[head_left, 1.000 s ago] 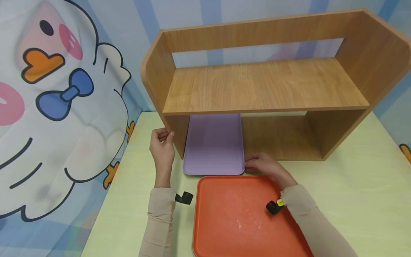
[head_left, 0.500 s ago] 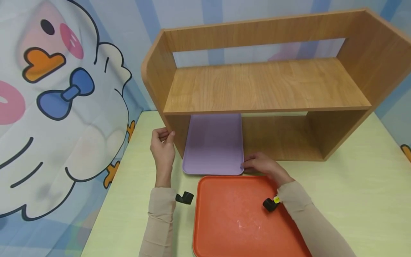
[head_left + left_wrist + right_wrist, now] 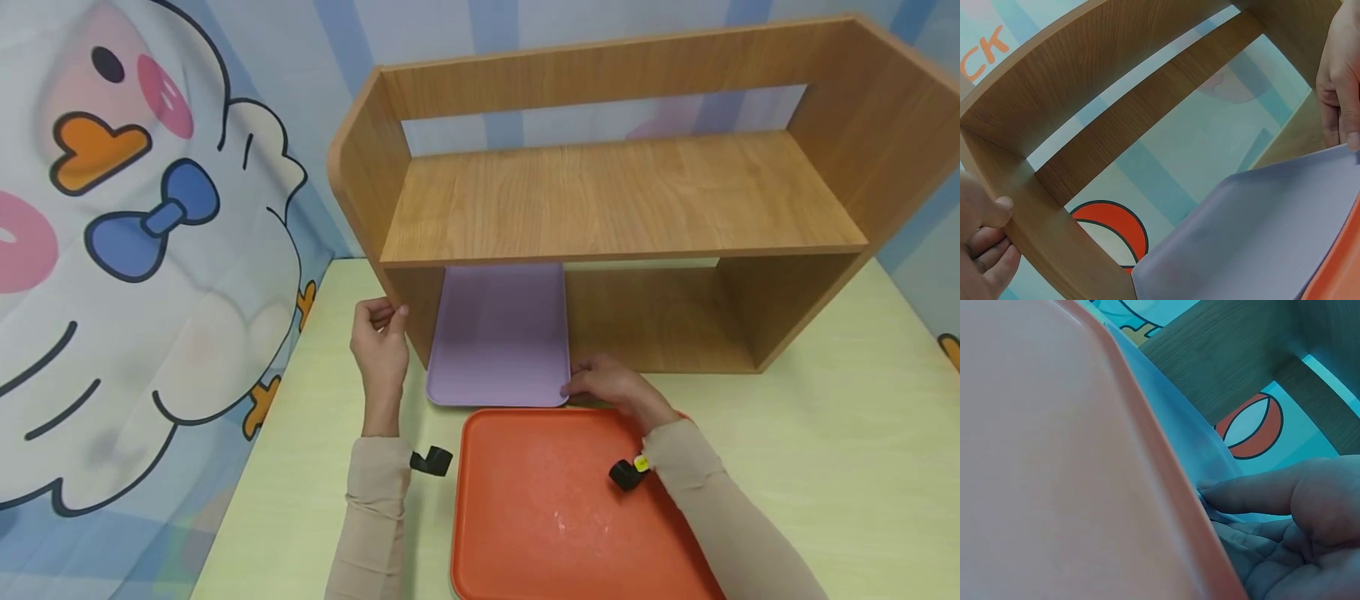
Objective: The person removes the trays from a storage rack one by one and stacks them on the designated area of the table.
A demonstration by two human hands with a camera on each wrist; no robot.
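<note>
A purple tray [image 3: 498, 342] lies in the lower left compartment of a wooden shelf [image 3: 615, 200], its front edge jutting past the shelf's front. My right hand [image 3: 611, 386] pinches the tray's front right corner, thumb on top and fingers beneath, as the right wrist view shows. With thumb and curled fingers, my left hand [image 3: 381, 350] grips the front edge of the shelf's left side panel [image 3: 1047, 231]. In front of the purple tray, close to its edge, lies an orange tray [image 3: 570, 500], partly covered by my right forearm. The purple tray's back end is hidden under the upper board.
The shelf stands on a pale yellow table [image 3: 847, 433] against a cartoon-printed backdrop [image 3: 255, 167]. Beneath the orange tray's left edge a pale rim shows. The lower right compartment's floor [image 3: 652, 321] lies beside the purple tray.
My right hand has shifted slightly left, and its thumb now lies over the purple tray's corner. The tray has barely moved; my left hand has stayed on the side panel.
</note>
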